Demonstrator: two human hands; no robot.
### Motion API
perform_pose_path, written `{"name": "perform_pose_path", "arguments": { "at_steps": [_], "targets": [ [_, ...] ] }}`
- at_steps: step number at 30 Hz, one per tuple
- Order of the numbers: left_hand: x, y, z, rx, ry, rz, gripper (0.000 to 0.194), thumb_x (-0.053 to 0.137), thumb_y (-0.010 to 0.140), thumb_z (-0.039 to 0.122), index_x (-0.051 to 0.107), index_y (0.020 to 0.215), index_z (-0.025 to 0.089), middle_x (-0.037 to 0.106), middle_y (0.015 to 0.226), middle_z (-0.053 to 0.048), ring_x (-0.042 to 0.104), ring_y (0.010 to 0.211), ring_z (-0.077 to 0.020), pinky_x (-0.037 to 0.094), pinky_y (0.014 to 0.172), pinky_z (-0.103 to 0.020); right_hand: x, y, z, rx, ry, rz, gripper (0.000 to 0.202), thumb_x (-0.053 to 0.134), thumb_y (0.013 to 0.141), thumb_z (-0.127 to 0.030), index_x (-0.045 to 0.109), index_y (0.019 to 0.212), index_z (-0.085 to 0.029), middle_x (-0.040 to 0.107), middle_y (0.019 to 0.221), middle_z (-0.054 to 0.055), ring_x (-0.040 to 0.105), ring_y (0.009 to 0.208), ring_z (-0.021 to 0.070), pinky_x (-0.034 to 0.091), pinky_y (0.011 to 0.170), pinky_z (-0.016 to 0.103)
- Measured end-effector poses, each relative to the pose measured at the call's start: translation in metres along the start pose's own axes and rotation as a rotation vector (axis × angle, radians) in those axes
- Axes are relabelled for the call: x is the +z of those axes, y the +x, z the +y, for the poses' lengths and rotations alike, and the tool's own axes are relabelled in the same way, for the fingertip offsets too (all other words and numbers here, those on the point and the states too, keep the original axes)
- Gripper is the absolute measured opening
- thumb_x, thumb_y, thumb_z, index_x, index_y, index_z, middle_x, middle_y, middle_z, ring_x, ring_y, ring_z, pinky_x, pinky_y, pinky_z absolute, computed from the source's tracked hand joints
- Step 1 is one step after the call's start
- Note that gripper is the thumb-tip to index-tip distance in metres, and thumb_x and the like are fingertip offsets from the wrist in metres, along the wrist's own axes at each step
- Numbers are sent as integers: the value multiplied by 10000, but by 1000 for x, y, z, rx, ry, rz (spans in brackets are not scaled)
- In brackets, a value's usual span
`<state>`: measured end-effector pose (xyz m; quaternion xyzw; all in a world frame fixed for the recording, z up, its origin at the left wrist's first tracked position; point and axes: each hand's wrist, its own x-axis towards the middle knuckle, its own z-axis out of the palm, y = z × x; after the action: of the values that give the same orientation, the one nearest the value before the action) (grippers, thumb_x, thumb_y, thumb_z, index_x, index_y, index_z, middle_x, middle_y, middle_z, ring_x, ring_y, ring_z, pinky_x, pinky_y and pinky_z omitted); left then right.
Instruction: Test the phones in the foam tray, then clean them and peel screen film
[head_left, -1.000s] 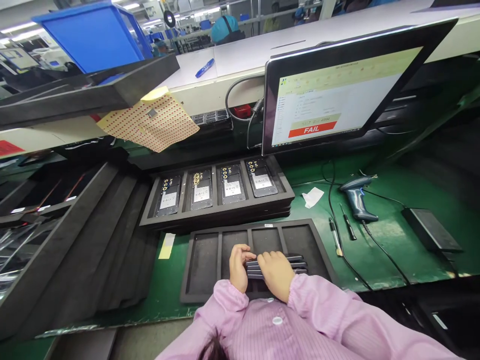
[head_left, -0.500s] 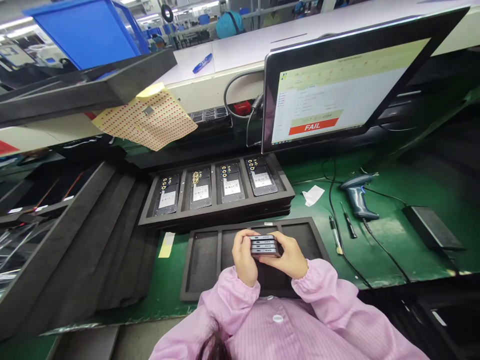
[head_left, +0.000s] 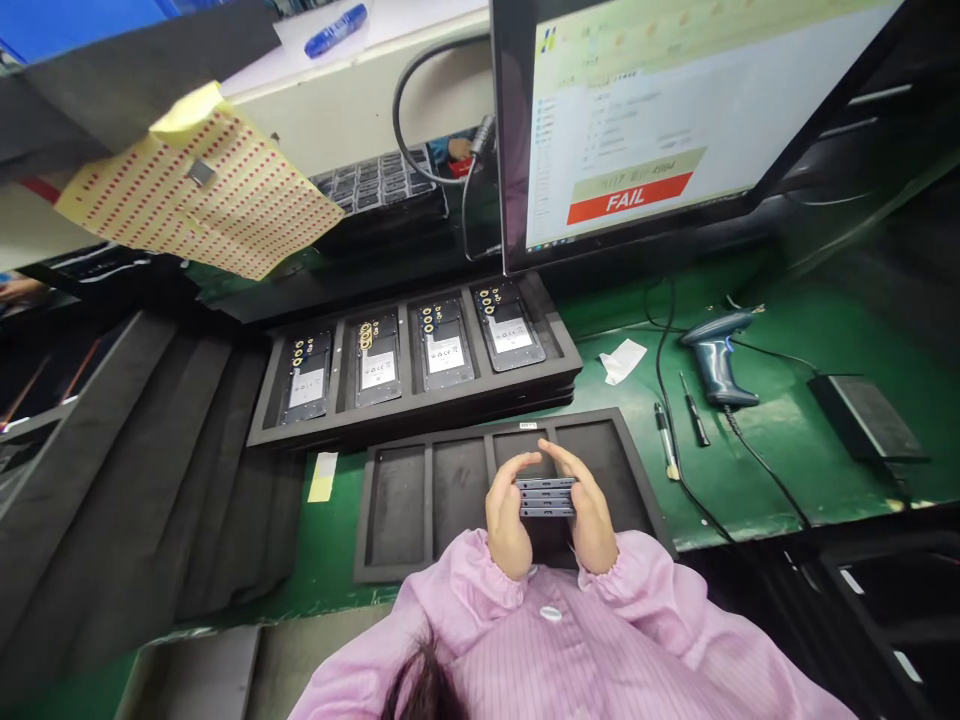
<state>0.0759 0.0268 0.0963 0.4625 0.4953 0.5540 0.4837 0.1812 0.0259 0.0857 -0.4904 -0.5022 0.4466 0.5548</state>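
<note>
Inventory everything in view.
held phones: 4, grey, stacked
near tray: 1, black, beneath held phones
far trays: several, black, stacked
opened phones: 4, black, topmost far tray
monitor: 1, black, top right
scanner: 1, blue, right
screwdriver: 1, black, right
slim tool: 1, silver, right
box: 1, black, right
cables: several, black, right
scrap: 1, white, right
strip: 1, yellow, left
dotted sheet: 1, yellow, top left
marker: 1, blue, shelf
bin: 1, blue, top left
foam: several, black, left
table: 1, green, underneath
sleeves: 2, pink, bottom
left hand: 1, bare, gripping phones
right hand: 1, bare, gripping phones
</note>
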Motion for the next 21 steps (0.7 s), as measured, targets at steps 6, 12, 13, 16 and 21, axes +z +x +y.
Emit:
{"name": "perform_pose_path", "arguments": {
  "at_steps": [6,12,13,16,21],
  "targets": [
    [-4,-16,-7,98,-106,-43,370,338,850,361,640,937,165,646,958,-97,567,979,-263,436,877,-427,0,-21,-1,-19,29,-28,552,314,881,-505,455,1305,-181,475,1349,100,380,1274,309,284,1074,482],
    [-1,-16,-2,101,-115,18,400,299,858,320,646,957,147,648,976,-110,558,991,-276,403,905,-458,6,-26,-8,28,42,34,569,295,874,-503,459,1308,-174,463,1360,86,330,1301,321,231,1083,508],
    [-1,-15,-2,93,-123,26,407,292,862,318,643,976,148,645,1001,-110,554,1002,-276,394,917,-461,7,-26,-9,37,39,31,570,295,874,-508,457,1312,-180,462,1362,82,327,1303,319,226,1084,506],
    [-2,-15,-4,59,-138,43,415,283,873,319,638,1011,155,633,1058,-110,545,1035,-277,387,935,-460,8,-25,-10,52,32,19,575,293,873,-523,451,1319,-196,458,1367,76,339,1296,317,226,1081,506],
    [-2,-16,-5,53,-142,63,418,294,872,332,642,1012,147,632,1073,-120,547,1046,-283,390,939,-467,8,-24,-7,40,50,24,566,286,876,-516,455,1318,-204,463,1365,72,356,1286,317,232,1076,511]
  ]
}}
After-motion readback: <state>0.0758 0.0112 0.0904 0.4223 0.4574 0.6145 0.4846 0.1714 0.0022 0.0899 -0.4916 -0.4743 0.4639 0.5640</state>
